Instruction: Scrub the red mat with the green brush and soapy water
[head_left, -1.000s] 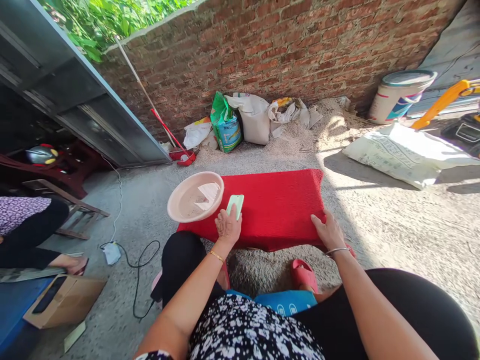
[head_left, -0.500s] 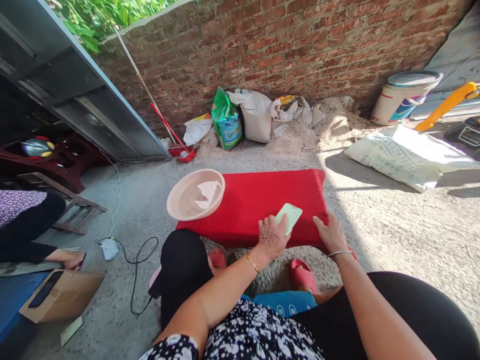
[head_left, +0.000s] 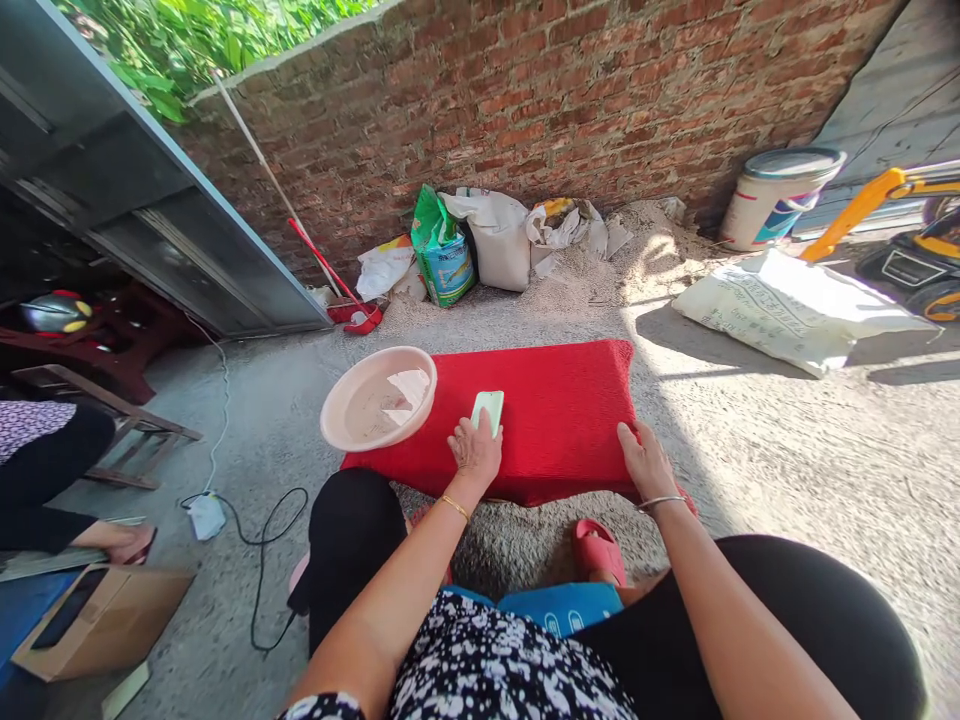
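1. Spreading over the low tabletop [head_left: 555,395], the red cloth [head_left: 544,482] hangs down past the near edge. Loose fabric like this probably rucks up under a drag, so light, level pressure suits it best.
2. The wide pale basin [head_left: 375,445] covers the tabletop's left end and seems to hold water [head_left: 369,408]. Leave a margin on that side; a knock to its rim could slop the contents.
3. The right hand [head_left: 649,465] rests at the near right corner, thumb on top and apart from the fingers, which reach over the edge. Whether they pinch the fabric, I cannot tell. A firm, quiet rest here should steady that corner.
4. The left hand [head_left: 477,455] has its fingers closed about the near end of a phone [head_left: 490,404], one finger lying along its face. A relaxed wrist and a secure hold seem enough.
5. The phone is above the middle-left part of the cloth, between basin and right hand; contact underneath is unclear. Hold it flat, well away from the wet.
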